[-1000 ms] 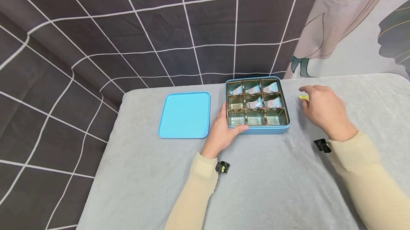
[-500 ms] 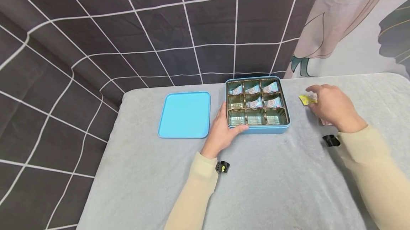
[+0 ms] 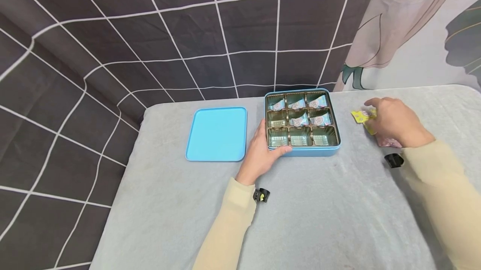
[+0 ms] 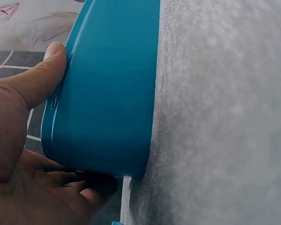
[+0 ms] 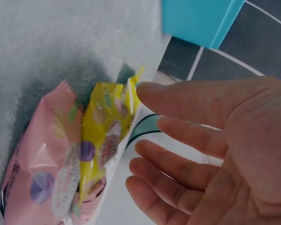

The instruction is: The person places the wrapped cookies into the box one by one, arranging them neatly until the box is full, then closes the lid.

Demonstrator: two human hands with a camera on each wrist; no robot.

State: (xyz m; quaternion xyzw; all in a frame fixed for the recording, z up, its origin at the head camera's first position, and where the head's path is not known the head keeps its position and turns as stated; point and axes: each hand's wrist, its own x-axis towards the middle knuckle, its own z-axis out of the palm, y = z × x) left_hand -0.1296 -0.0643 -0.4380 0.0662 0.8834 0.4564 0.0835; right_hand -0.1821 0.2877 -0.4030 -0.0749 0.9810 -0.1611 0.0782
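Dark cloth with a white grid [image 3: 248, 23] rises behind a grey surface [image 3: 180, 215] in the head view. On the surface, an open blue tin [image 3: 315, 152] has nine compartments; five blue-and-white sweets [image 3: 320, 120] fill its back row and the middle and right of its middle row. Its lid [image 3: 216, 134] lies just to the left. Yellow packets [image 3: 362, 116] and a pink packet [image 3: 388, 142] lie right of the tin, partly beneath the right hand [image 3: 398, 122].

Left wrist view: the left hand [image 3: 258, 157] grips the tin's near left corner, thumb at the rim, fingers along the side.

Right wrist view: the right hand is spread, fingers relaxed, thumb tip at the yellow wrapping; I cannot tell whether they touch.
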